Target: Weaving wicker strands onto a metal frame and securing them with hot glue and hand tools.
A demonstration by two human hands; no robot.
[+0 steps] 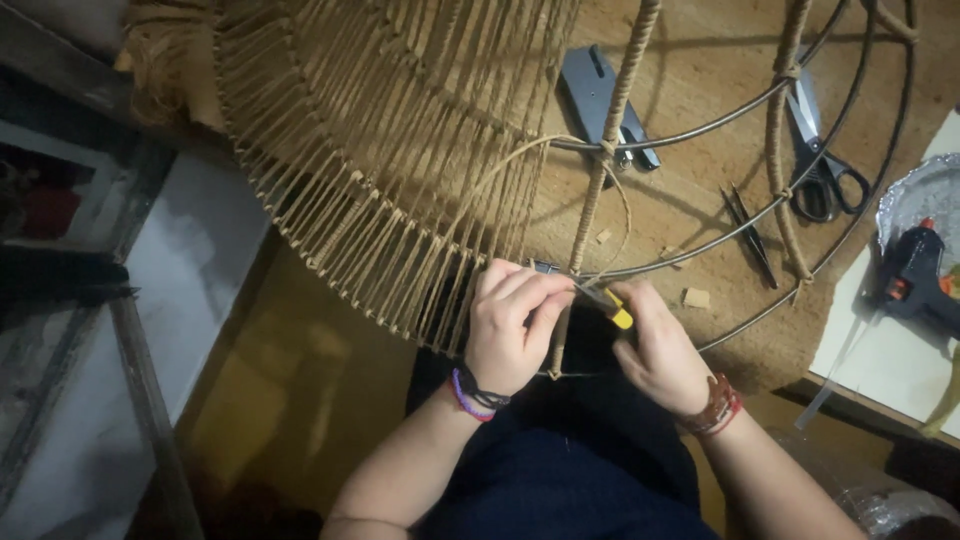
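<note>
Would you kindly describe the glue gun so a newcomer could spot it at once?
Look past the big round wire frame to the picture's right edge. There, beside a foil dish, lies the glue gun: dark and pistol-shaped with a red tip, unlike the flat metal scissors nearby.

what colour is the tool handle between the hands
Yellow handle, by the right hand; head view.
</note>
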